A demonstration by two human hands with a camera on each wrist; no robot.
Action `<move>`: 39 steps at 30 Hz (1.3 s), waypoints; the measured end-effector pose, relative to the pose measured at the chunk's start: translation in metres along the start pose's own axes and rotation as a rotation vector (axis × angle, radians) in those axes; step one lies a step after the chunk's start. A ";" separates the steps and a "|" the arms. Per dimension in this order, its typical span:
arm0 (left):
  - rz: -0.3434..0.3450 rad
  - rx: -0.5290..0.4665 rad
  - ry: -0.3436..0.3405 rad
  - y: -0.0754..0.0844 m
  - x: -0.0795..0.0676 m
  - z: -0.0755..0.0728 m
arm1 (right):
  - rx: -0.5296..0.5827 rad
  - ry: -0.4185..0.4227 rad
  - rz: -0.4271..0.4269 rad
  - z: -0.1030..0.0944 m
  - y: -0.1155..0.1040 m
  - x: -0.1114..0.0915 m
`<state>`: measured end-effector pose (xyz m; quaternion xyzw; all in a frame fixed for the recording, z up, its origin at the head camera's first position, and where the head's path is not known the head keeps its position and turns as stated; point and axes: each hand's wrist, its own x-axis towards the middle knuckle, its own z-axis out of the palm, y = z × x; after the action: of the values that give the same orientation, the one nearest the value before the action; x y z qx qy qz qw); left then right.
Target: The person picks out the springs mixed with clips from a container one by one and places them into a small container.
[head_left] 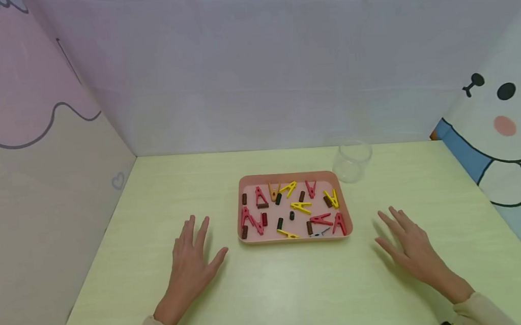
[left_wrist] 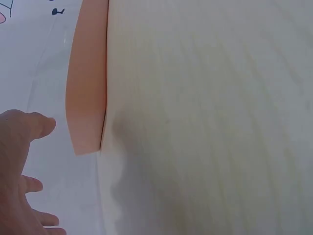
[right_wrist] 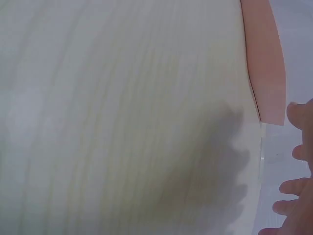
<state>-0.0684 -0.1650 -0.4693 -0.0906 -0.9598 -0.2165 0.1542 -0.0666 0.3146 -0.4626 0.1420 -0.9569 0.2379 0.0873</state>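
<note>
A pink tray sits on the table, holding small red clothespins, yellow clothespins, an orange one and a grey one, scattered among several dark springlike cylinders. To the tray's left, my left hand hovers with fingers spread and holds nothing. My right hand is on the other side, likewise spread and holding nothing. Both wrist views show the tray's outer side wall near the fingers, with the hands apart from it.
Behind the tray's right corner stands a clear round container. A pale wood table extends around the tray. White sheeting rises at the back, with cartoon-printed panels on the sides.
</note>
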 end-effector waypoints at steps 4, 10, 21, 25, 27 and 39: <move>-0.013 -0.039 0.003 -0.001 0.000 0.002 | 0.018 0.034 -0.029 -0.001 -0.001 0.002; -0.083 -0.187 -0.043 0.001 0.003 0.002 | 0.080 0.125 -0.068 -0.007 -0.010 0.007; -0.147 -0.403 -0.135 0.007 0.009 0.004 | 0.119 0.136 -0.057 -0.014 -0.032 0.015; -0.135 -0.461 -0.125 0.008 0.010 0.008 | 0.132 0.123 -0.073 -0.017 -0.042 0.018; -0.135 -0.494 -0.125 0.009 0.012 0.010 | 0.136 0.124 -0.086 -0.018 -0.045 0.021; -0.204 -0.611 -0.159 0.019 0.019 0.016 | 0.110 0.105 -0.127 -0.014 -0.057 0.040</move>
<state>-0.0856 -0.1393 -0.4689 -0.0527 -0.8636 -0.5010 0.0219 -0.0850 0.2641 -0.4169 0.1942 -0.9255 0.2914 0.1441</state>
